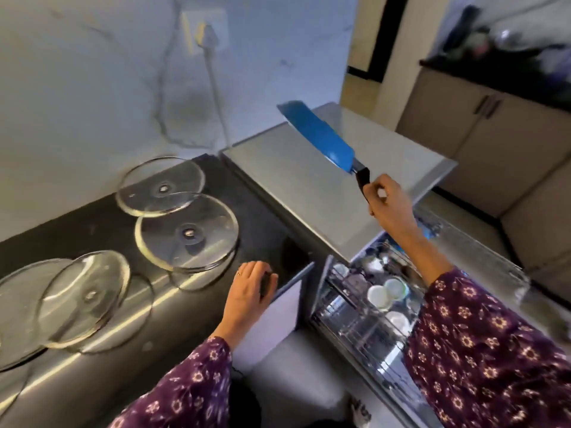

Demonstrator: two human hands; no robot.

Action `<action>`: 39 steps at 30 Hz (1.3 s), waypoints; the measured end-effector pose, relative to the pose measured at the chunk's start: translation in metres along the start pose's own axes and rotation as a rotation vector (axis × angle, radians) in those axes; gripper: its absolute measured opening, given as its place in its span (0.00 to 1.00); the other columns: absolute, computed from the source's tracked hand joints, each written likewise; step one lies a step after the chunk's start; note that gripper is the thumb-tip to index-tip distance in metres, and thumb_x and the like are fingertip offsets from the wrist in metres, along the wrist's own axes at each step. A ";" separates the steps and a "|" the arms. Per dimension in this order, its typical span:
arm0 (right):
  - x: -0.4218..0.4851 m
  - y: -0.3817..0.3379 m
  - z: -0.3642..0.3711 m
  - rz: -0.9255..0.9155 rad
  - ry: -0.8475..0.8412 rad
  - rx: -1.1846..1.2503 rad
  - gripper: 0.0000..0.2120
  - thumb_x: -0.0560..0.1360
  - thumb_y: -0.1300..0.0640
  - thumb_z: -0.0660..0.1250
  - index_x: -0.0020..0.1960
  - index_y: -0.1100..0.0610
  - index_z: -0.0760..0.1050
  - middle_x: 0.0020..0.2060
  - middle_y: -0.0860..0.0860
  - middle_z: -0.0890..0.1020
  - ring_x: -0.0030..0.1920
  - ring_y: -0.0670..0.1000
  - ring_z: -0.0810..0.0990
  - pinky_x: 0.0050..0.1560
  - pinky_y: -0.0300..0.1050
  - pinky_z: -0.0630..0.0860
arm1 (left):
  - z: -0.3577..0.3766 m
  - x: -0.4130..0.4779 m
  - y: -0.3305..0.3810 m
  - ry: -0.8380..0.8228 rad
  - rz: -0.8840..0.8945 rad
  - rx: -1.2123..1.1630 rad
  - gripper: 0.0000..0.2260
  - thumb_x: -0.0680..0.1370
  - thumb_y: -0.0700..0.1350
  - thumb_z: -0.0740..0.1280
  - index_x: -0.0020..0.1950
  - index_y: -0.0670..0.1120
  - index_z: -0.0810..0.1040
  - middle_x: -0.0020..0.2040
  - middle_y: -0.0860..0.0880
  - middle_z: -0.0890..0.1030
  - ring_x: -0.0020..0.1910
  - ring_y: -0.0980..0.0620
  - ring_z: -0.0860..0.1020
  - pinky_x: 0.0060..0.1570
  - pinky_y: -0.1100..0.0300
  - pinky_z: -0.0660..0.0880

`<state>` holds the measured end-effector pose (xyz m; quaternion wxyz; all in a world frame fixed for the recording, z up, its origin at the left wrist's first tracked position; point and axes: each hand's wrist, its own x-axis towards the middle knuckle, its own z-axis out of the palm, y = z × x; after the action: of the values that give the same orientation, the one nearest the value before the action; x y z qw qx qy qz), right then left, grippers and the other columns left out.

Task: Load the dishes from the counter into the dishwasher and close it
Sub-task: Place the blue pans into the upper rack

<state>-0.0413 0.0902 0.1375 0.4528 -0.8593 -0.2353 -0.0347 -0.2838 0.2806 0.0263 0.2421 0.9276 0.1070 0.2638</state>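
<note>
Your two arms in purple floral sleeves (494,350) enter from 6 o'clock. At 7 o'clock your left hand (250,291) lies palm down on the corner of the dark surface (272,236), fingers bent over the edge. Something dark sits under them, and you cannot tell whether they hold it.

At 5 o'clock, under your right forearm, the wire rack (355,332) stands pulled out of the open dishwasher (309,193), with white cups (377,294) upside down among its prongs.

From 9 to 10 o'clock four glass lids (187,233) lie flat on the surface in two overlapping pairs. One pair is at the left edge of view, the other nearer the dishwasher's side.

At 3 o'clock your right hand (391,208) is raised above the rack, fingers wrapped tight round the black handle of a blue-bladed knife (318,137). The broad blade points up and away toward 12 o'clock, in the air over the dishwasher's grey top.

Farther off at 11 o'clock, a plug sits in a wall socket (205,32) and its cable (216,88) hangs down the marbled wall. At 2 o'clock stand beige cabinets (494,134) under a dark, cluttered worktop, too blurred to read.
</note>
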 end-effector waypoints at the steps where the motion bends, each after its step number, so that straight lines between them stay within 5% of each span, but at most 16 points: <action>1: -0.005 0.024 -0.019 0.034 0.033 -0.050 0.09 0.78 0.55 0.63 0.42 0.58 0.68 0.35 0.53 0.77 0.32 0.54 0.76 0.35 0.42 0.70 | 0.015 0.012 0.012 -0.022 0.026 -0.016 0.08 0.78 0.47 0.61 0.44 0.44 0.73 0.40 0.49 0.74 0.41 0.49 0.71 0.45 0.58 0.68; 7: -0.050 0.153 -0.105 0.252 0.285 -0.119 0.08 0.77 0.55 0.65 0.41 0.54 0.68 0.34 0.52 0.76 0.33 0.52 0.72 0.37 0.42 0.68 | 0.090 0.078 0.092 -0.121 0.159 -0.145 0.08 0.78 0.47 0.61 0.44 0.44 0.74 0.41 0.49 0.76 0.42 0.51 0.71 0.45 0.59 0.68; 11: -0.072 0.232 -0.138 0.361 0.349 -0.141 0.09 0.78 0.54 0.64 0.54 0.59 0.70 0.43 0.55 0.81 0.39 0.55 0.79 0.40 0.48 0.76 | 0.142 0.116 0.135 -0.202 0.215 -0.179 0.08 0.77 0.47 0.60 0.46 0.43 0.73 0.43 0.49 0.76 0.44 0.49 0.72 0.46 0.58 0.69; 15: -0.080 0.299 -0.154 0.440 0.216 -0.225 0.16 0.80 0.57 0.59 0.65 0.63 0.67 0.46 0.56 0.77 0.41 0.54 0.76 0.41 0.46 0.72 | 0.192 0.153 0.165 -0.248 0.284 -0.152 0.06 0.78 0.46 0.62 0.47 0.44 0.72 0.43 0.50 0.75 0.44 0.52 0.71 0.45 0.59 0.70; 20: -0.076 0.382 -0.164 0.557 0.028 -0.308 0.14 0.81 0.56 0.55 0.63 0.62 0.66 0.43 0.57 0.77 0.33 0.49 0.73 0.33 0.40 0.67 | 0.249 0.194 0.174 -0.310 0.382 0.000 0.08 0.77 0.47 0.62 0.49 0.42 0.72 0.44 0.47 0.75 0.43 0.50 0.72 0.45 0.58 0.71; 26: -0.058 0.456 -0.165 0.533 -0.196 -0.337 0.13 0.81 0.56 0.54 0.63 0.61 0.64 0.43 0.54 0.74 0.34 0.46 0.72 0.31 0.36 0.69 | 0.291 0.225 0.156 -0.385 0.423 0.125 0.10 0.76 0.47 0.64 0.49 0.40 0.74 0.44 0.46 0.77 0.44 0.50 0.74 0.46 0.58 0.72; 33: -0.037 0.515 -0.167 0.501 -0.291 -0.339 0.13 0.80 0.60 0.58 0.64 0.59 0.65 0.44 0.51 0.75 0.37 0.41 0.70 0.34 0.33 0.64 | 0.314 0.223 0.139 -0.381 0.333 0.128 0.13 0.75 0.53 0.62 0.52 0.44 0.70 0.46 0.52 0.69 0.45 0.56 0.65 0.49 0.62 0.64; 39: -0.035 0.543 -0.163 0.491 -0.294 -0.296 0.14 0.79 0.62 0.59 0.63 0.57 0.66 0.47 0.53 0.77 0.42 0.49 0.75 0.37 0.36 0.68 | 0.314 0.220 0.140 -0.404 0.291 0.166 0.16 0.73 0.55 0.63 0.54 0.45 0.69 0.50 0.51 0.70 0.48 0.57 0.64 0.50 0.61 0.64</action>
<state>0.1890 -0.3127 -0.1895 0.2790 -0.9427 -0.0765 0.1664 0.0801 0.1082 -0.0404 0.1411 0.9837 -0.0569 0.0956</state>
